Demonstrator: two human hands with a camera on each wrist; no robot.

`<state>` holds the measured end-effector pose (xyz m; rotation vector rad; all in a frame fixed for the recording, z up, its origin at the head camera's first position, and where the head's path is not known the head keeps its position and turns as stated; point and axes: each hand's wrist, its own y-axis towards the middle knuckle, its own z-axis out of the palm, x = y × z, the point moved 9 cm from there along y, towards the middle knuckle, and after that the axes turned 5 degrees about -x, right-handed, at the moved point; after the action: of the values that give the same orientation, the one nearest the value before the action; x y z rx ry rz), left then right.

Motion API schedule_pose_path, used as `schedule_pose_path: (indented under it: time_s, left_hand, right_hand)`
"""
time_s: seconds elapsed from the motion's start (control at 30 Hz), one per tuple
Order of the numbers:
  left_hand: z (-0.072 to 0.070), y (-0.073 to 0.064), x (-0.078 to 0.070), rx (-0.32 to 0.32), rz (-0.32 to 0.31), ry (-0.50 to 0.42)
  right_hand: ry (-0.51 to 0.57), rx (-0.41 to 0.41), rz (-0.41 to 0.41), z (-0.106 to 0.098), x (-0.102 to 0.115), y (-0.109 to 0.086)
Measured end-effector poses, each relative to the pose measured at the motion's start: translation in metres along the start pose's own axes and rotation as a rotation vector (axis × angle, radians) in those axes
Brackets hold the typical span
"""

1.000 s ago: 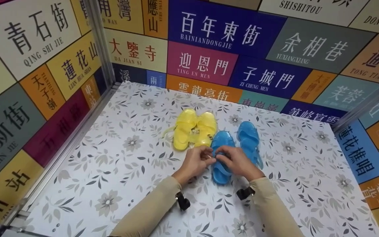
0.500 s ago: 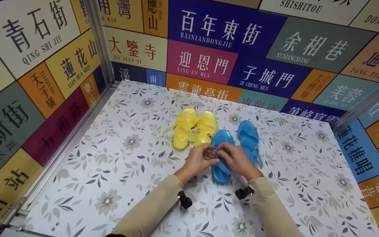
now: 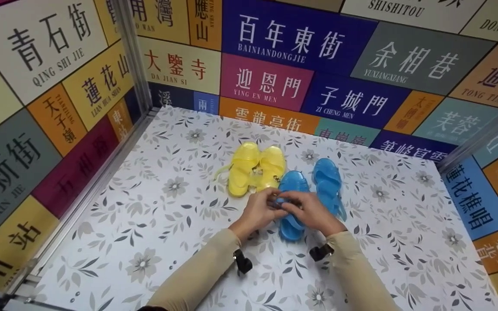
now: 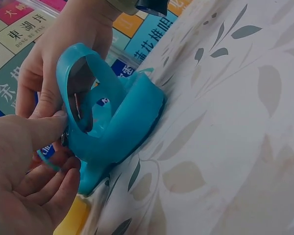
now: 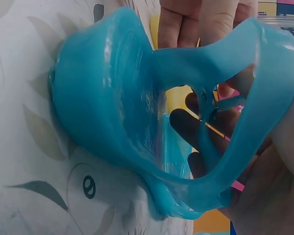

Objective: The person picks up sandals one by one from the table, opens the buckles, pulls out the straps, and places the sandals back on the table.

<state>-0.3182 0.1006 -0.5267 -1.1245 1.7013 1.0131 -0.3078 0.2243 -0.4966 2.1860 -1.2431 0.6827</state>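
On the flower-patterned worktop [image 3: 145, 207], we are handling the near blue sandal [image 3: 294, 183], which is resting on its sole with its toe pointing away from us. Our left grip [image 3: 255, 214] is pinching the strap [image 5: 279, 73] beside its small buckle [image 4: 64, 138], and our right grip [image 3: 314, 211] is grasping the same strap close by, so the two are almost meeting. A thin strap end is poking out by the left fingers; we cannot tell whether it is passing through the buckle.

We are probably using both grips because the strap looks soft, one side needing to be steadied while the other is being worked. Resting the sole flat is likely helping the sandal stay put. The other blue sandal [image 3: 327, 190] is lying just to the right, and the yellow sandals [image 3: 270, 166] are lying side by side on the left, seemingly paired by colour, all toes facing the lettered wall [image 3: 296, 39].

As for containers, we are seeing no box, bag or dish in these views; the sandals are lying directly on the worktop.
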Motion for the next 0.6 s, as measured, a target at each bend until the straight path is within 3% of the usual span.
schedule_pose_path:
  time_s: [0.23,0.37,0.6]
  left_hand:
    - [0.001,0.003,-0.006,-0.014,0.044,0.044]
    - [0.001,0.005,-0.011,-0.039,0.061,0.119]
    - [0.006,0.008,-0.026,-0.024,0.188,0.155]
  right_hand:
    - [0.004,-0.016,0.087,-0.008,-0.009,-0.003]
    - [-0.018,-0.067,0.079,-0.015,-0.01,-0.006]
    - [-0.031,-0.129,0.056,-0.02,-0.012,-0.01]
